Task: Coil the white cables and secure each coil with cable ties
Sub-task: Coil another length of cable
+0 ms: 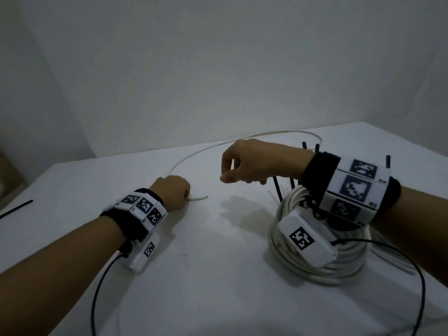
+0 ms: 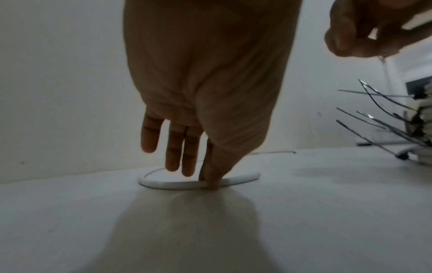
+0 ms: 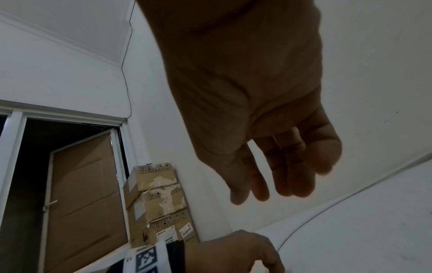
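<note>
Left hand (image 1: 173,190) pinches the loose cable (image 1: 198,198) end against the worktop (image 1: 218,275); right hand (image 1: 244,163), loosely curled and empty, must likely draw the first loop.

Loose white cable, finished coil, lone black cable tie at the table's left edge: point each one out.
loose white cable (image 1: 197,198), head view, on its free end beside the left hand.
finished coil (image 1: 339,272), head view, on the stacked white turns at its near side.
lone black cable tie (image 1: 17,209), head view, mid-length of the strap.

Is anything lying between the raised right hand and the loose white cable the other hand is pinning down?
Nothing visible: only bare table separates the right hand from the loose cable under the left hand.
</note>
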### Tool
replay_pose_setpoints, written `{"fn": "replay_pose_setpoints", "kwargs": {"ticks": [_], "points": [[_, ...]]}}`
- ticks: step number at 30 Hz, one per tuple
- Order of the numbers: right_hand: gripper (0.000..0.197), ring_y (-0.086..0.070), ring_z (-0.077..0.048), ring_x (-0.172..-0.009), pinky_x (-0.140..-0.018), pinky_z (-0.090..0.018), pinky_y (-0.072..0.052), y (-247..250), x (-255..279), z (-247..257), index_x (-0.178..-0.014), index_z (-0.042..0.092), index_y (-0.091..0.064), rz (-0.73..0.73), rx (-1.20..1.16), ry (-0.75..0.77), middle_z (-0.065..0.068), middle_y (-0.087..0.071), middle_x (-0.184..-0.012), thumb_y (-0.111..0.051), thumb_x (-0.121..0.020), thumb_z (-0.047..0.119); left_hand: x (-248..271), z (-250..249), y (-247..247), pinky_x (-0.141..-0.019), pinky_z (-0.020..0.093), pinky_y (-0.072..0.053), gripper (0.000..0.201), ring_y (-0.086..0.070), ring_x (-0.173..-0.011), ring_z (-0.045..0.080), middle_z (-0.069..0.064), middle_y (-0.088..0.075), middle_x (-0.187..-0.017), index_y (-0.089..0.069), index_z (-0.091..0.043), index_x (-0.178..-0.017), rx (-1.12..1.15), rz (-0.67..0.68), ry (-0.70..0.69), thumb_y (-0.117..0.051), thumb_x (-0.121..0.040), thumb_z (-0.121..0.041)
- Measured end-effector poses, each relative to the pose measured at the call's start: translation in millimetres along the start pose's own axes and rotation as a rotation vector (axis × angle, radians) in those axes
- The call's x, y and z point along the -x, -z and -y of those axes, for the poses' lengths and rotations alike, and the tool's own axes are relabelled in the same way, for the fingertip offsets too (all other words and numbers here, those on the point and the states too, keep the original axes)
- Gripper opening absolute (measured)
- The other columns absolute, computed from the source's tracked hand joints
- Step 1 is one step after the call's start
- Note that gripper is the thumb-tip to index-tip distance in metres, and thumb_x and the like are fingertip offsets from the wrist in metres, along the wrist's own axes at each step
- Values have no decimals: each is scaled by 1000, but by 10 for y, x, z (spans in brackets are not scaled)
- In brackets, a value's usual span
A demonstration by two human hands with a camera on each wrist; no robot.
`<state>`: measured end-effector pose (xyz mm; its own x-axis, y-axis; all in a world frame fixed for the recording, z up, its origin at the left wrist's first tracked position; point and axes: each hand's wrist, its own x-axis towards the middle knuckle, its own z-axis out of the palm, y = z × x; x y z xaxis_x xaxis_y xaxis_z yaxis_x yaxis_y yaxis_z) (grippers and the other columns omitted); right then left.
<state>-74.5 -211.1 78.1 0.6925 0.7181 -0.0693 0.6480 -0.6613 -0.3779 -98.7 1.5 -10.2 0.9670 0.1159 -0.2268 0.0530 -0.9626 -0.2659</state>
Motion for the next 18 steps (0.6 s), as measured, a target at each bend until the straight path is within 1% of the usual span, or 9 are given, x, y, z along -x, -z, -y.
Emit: {"fn": "replay_pose_setpoints", "kwargs": {"ticks": [3,5,7,9,11,13,15,17,18], "points": [[21,-58,-17,-66,-53,-22,-47,-16,23,7,-101,18,-63,41,38,-3,-9,-68,-91,-61,-90,36,68,-58,56,-80,31,-32,13,-58,-96,25,7,-64,-108,-57,-14,-96,-2,-26,-34,-44,-96,-16],[26,-59,-17,-75,-59,-22,-47,-23,57,13,-110,20,-60,28,71,3,-6,-67,-99,-61,-90,37,179,-83,187,-79,32,-39,14,-58,-91,24,6,-63,-103,-53,-14,-95,191,-20,-51,-42,-99,-21],[39,-58,-16,-91,-68,-23,-45,-19,111,39,-124,22,-51,-14,111,42,1,-60,-116,-61,-90,37,351,-100,397,-69,28,-45,18,-59,-81,17,1,-66,-93,-56,-15,-93,447,-79,-71,-46,-100,-28],[51,-55,-13,-98,-80,-24,-40,-13,177,82,-135,22,-41,-66,182,109,1,-51,-133,-60,-90,37,567,-136,661,-61,25,-43,18,-58,-70,12,-5,-67,-79,-59,-20,-88,569,-167,-123,-49,-99,-31],[54,-54,-14,-102,-83,-25,-38,-16,240,146,-138,19,-37,-98,259,152,0,-49,-136,-58,-91,37,802,-182,919,-61,27,-45,19,-57,-64,11,-6,-67,-71,-61,-19,-85,647,-241,-173,-53,-97,-32],[41,-56,-19,-105,-82,-28,-43,-7,304,219,-130,16,-46,-138,279,182,-2,-57,-126,-54,-94,35,1004,-207,1129,-62,27,-46,19,-56,-60,10,-5,-66,-66,-63,-16,-85,700,-313,-215,-57,-95,-32],[22,-63,-21,-87,-75,-33,-50,58,389,301,-109,11,-58,-241,210,219,-4,-67,-103,-49,-97,27,1149,-217,1261,-65,30,-48,20,-57,-60,11,-3,-67,-65,-63,-15,-85,764,-383,-230,-60,-93,-33],[22,-65,-19,-66,-66,-32,-53,175,476,346,-94,7,-63,-375,114,250,-2,-67,-85,-46,-97,21,1235,-201,1293,-65,31,-50,26,-60,-60,11,0,-68,-65,-62,-14,-85,856,-464,-229,-60,-90,-40],[24,-66,-17,-61,-62,-30,-53,233,510,351,-90,7,-63,-449,53,261,0,-67,-82,-46,-98,21,1259,-185,1265,-64,30,-49,31,-61,-59,11,1,-69,-65,-62,-14,-84,903,-500,-223,-58,-90,-44]]}}
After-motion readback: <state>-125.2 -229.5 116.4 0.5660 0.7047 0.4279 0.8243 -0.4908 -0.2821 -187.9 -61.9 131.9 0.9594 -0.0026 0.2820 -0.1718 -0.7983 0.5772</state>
